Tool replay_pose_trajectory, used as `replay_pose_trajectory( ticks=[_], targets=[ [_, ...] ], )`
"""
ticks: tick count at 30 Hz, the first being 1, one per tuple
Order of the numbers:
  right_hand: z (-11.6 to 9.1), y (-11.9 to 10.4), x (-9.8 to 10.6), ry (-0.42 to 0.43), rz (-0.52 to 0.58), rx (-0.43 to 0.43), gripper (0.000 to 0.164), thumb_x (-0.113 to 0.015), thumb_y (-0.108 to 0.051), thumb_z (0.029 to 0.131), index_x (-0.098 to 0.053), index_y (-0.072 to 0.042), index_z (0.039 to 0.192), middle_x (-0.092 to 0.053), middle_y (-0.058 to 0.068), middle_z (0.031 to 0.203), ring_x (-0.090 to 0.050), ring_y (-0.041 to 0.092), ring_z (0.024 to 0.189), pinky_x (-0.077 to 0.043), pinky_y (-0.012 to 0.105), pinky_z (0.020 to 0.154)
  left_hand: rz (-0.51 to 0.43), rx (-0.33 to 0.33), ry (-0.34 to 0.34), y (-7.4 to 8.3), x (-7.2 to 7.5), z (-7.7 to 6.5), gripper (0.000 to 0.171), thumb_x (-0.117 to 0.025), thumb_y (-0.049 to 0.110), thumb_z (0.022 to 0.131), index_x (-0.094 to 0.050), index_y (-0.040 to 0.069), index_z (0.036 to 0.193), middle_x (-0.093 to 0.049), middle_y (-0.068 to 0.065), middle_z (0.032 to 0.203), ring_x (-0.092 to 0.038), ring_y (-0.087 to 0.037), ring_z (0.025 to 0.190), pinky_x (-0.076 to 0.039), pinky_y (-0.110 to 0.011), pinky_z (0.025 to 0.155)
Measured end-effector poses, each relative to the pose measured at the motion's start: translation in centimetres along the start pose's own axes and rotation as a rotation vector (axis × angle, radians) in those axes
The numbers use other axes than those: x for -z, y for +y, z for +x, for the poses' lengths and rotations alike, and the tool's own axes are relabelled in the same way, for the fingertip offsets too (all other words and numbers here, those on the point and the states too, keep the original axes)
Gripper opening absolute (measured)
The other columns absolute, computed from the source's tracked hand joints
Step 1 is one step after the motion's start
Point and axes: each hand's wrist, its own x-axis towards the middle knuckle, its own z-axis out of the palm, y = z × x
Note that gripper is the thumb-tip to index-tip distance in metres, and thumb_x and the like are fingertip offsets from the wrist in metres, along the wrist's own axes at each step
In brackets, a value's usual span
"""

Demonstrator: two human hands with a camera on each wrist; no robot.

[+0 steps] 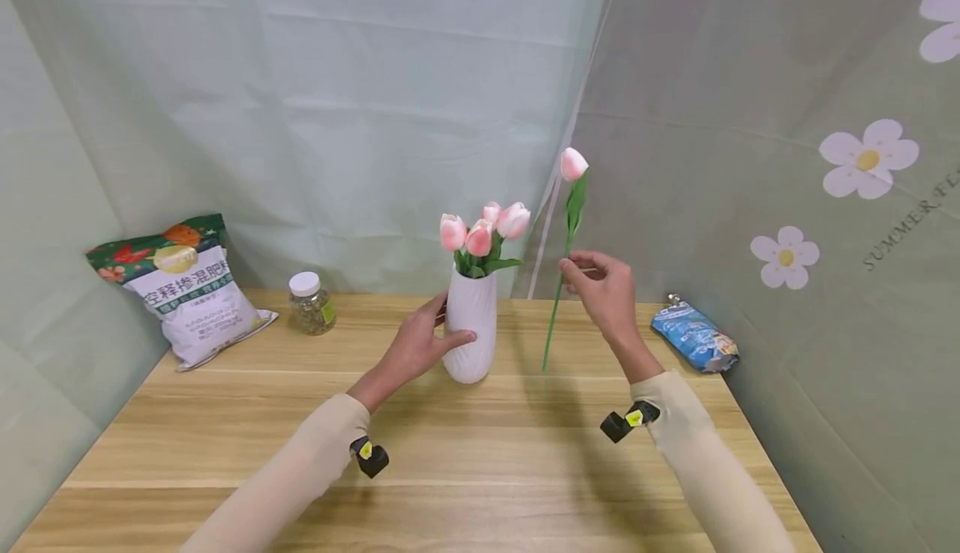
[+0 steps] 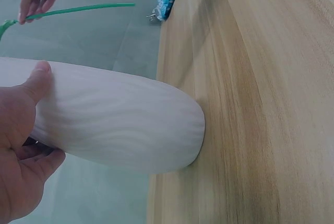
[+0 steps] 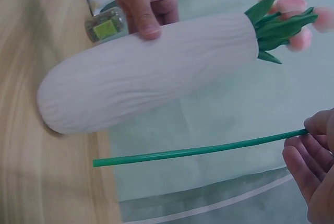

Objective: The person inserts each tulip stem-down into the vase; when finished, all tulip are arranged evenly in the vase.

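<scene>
A white ribbed vase (image 1: pixel 471 328) stands upright on the wooden table, holding several pink tulips (image 1: pixel 480 238) with green leaves. My left hand (image 1: pixel 417 343) grips the vase from its left side, thumb across the front and fingers round the back. To the right of the vase, my right hand (image 1: pixel 602 291) pinches the green stem of a single pink tulip (image 1: pixel 573 165) between thumb and fingers. That tulip is held upright, its bloom higher than those in the vase. In the right wrist view its bare stem (image 3: pixel 198 151) hangs apart from the vase, the lower end free.
At the left of the table (image 1: pixel 465 461) stands a fertilizer bag (image 1: pixel 195 295) with a green top. Next to it is a clear jar (image 1: pixel 312 307) with a white lid. A blue packet (image 1: pixel 696 336) lies at the right edge. Cloth walls (image 1: pixel 337 120) rise behind.
</scene>
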Motion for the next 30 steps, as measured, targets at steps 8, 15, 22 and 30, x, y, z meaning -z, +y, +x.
replay_pose_trajectory(
  ticks=[8, 15, 22, 30],
  targets=[
    [0.7, -1.2, 0.2, 0.024, 0.022, 0.05, 0.032, -0.078, -0.021, 0.093, -0.074, 0.006, 0.11, -0.075, 0.025, 0.101, -0.075, 0.024, 0.076, -0.065, 0.028, 0.068, -0.01, 0.003, -0.003, -0.1, 0.0, 0.0, 0.085, -0.08, 0.037, 0.09, -0.038, 0.001, 0.154, -0.051, -0.019, 0.151, -0.052, -0.033, 0.138, -0.048, -0.045, 0.112],
    [1.2, -2.2, 0.5, 0.063, 0.067, 0.099, 0.032, -0.078, -0.019, 0.093, -0.074, 0.009, 0.108, -0.076, 0.018, 0.094, -0.073, 0.011, 0.074, -0.065, 0.027, 0.068, -0.011, 0.0, -0.003, -0.1, 0.1, 0.0, 0.085, -0.08, 0.037, 0.09, -0.038, 0.0, 0.154, -0.051, -0.019, 0.15, -0.052, -0.033, 0.137, -0.049, -0.045, 0.112],
    [1.7, -3.5, 0.8, 0.091, 0.128, 0.16, 0.028, -0.077, -0.014, 0.093, -0.074, 0.011, 0.106, -0.076, 0.002, 0.087, -0.073, 0.011, 0.072, -0.065, 0.028, 0.067, -0.017, -0.007, -0.002, -0.1, 0.1, 0.0, 0.085, -0.081, 0.036, 0.089, -0.039, 0.0, 0.153, -0.052, -0.019, 0.15, -0.053, -0.033, 0.136, -0.049, -0.045, 0.111],
    [2.2, -5.1, 1.0, 0.123, 0.192, 0.229, 0.027, -0.075, -0.011, 0.094, -0.073, 0.013, 0.106, -0.076, 0.0, 0.086, -0.073, 0.011, 0.074, -0.065, 0.029, 0.068, -0.014, 0.008, -0.005, -0.1, 0.0, 0.0, 0.085, -0.08, 0.039, 0.089, -0.04, 0.001, 0.153, -0.052, -0.019, 0.15, -0.053, -0.033, 0.136, -0.049, -0.046, 0.112]
  ],
)
